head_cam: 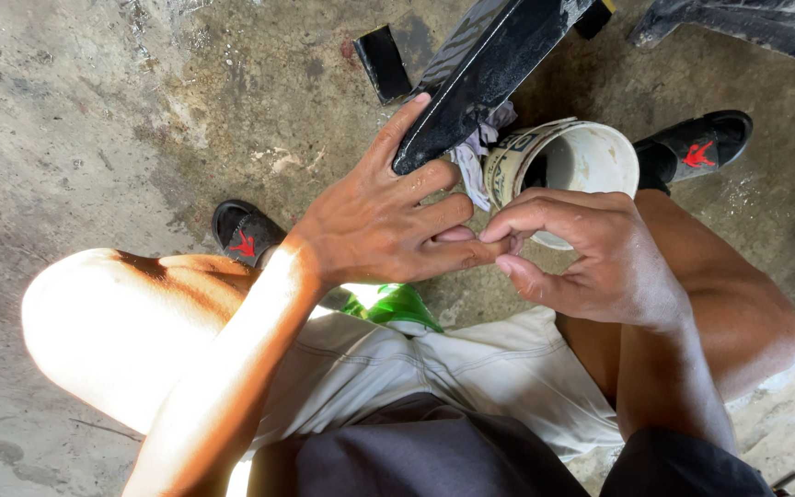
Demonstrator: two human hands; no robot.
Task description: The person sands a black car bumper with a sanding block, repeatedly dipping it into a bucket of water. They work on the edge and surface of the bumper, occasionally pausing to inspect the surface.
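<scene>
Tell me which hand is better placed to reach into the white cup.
The right hand, probably. It lies directly in front of the white cup, fingers free, while the left hand rests against the black panel.

Glossy black panel point(471, 78), tilted, hand-held.

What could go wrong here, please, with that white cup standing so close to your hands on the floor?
The open white plastic cup stands on the concrete floor just beyond the right hand; a careless move might tip it. The left hand touches the long black panel only near its lower end, so the panel may slip. The grey rag bunched against the cup could drag it along.
</scene>
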